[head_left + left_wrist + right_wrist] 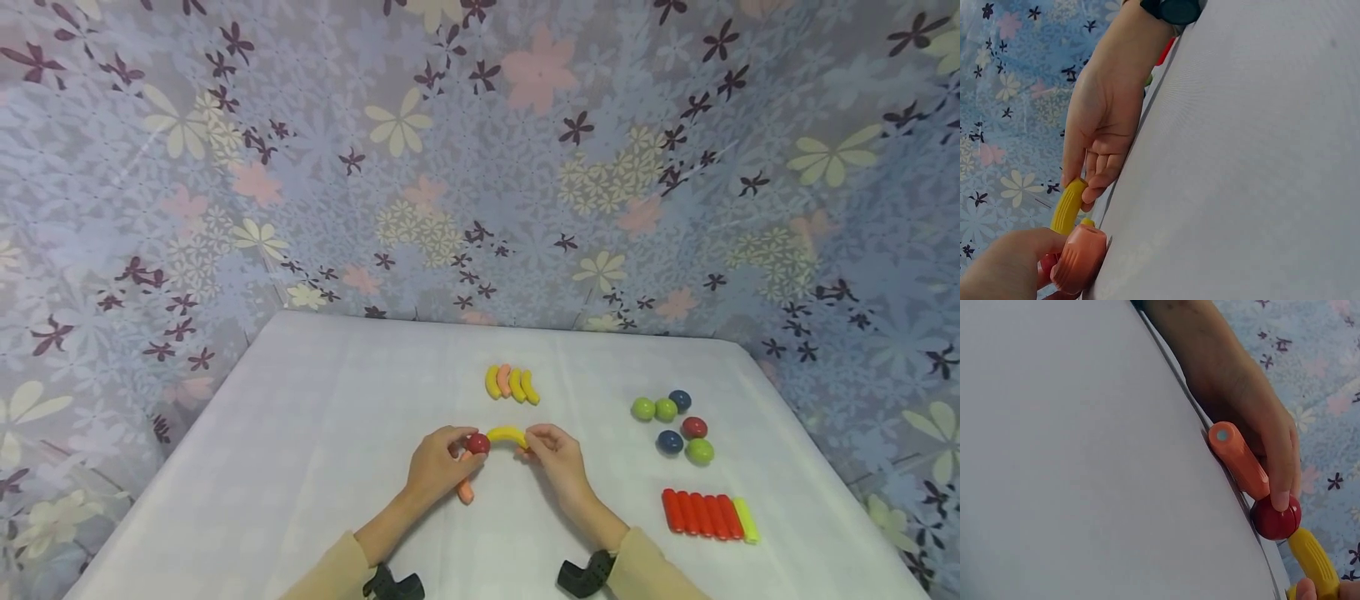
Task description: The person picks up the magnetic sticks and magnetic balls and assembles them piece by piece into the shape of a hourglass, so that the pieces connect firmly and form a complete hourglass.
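In the head view my left hand (433, 460) pinches a glossy red ball (478, 443) between thumb and fingers, low over the white table. An orange curved stick (466, 490), shaped like a small banana, lies below that hand, its upper end against the ball. My right hand (561, 467) pinches the right end of a yellow curved, banana-like stick (507, 435); its left end meets the ball. The right wrist view shows the orange stick (1241, 459), the ball (1276, 517) and the yellow stick (1315, 556) in line, end to end. The left fingers partly cover the ball.
A short row of yellow curved sticks (517, 385) with one orange stick (504, 381) among them lies behind the hands. On the right are green balls (701, 452), blue balls (670, 442) and a red ball (694, 427). Nearer, several red bars (701, 515) lie beside a yellow-green bar (746, 521).
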Tool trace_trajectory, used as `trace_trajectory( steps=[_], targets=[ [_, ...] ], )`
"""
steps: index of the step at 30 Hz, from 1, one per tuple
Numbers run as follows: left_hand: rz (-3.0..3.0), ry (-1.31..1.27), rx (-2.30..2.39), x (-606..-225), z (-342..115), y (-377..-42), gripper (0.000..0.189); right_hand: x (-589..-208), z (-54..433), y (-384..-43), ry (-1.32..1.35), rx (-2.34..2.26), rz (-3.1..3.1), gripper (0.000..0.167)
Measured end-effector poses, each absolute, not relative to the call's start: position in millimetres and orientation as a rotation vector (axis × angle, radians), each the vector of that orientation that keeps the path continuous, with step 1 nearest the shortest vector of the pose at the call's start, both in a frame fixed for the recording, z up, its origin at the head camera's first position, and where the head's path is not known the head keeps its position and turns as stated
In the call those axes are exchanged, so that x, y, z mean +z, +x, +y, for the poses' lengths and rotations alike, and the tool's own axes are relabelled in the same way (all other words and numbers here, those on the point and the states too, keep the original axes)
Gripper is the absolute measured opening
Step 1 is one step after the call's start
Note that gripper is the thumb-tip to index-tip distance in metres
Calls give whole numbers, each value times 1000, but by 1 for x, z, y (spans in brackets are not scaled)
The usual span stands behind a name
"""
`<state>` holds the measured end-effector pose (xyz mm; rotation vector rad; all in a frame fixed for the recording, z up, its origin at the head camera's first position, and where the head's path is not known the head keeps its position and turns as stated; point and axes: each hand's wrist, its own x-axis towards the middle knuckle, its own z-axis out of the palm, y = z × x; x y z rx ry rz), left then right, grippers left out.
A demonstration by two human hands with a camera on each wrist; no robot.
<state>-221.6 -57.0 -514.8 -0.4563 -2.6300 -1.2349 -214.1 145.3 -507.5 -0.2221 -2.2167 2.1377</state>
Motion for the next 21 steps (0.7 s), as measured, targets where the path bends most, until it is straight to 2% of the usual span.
trace_trajectory(
  steps=[10, 21],
  targets=[
    [-2640, -425, -1179, -515, -56, -222, 32, -482, 142, -203, -129, 2024, -2371, 25],
    [-2650, -431, -1171, -515, -56, -221, 28, -509, 146, -219, -184, 2021, -2353, 30]
  ],
)
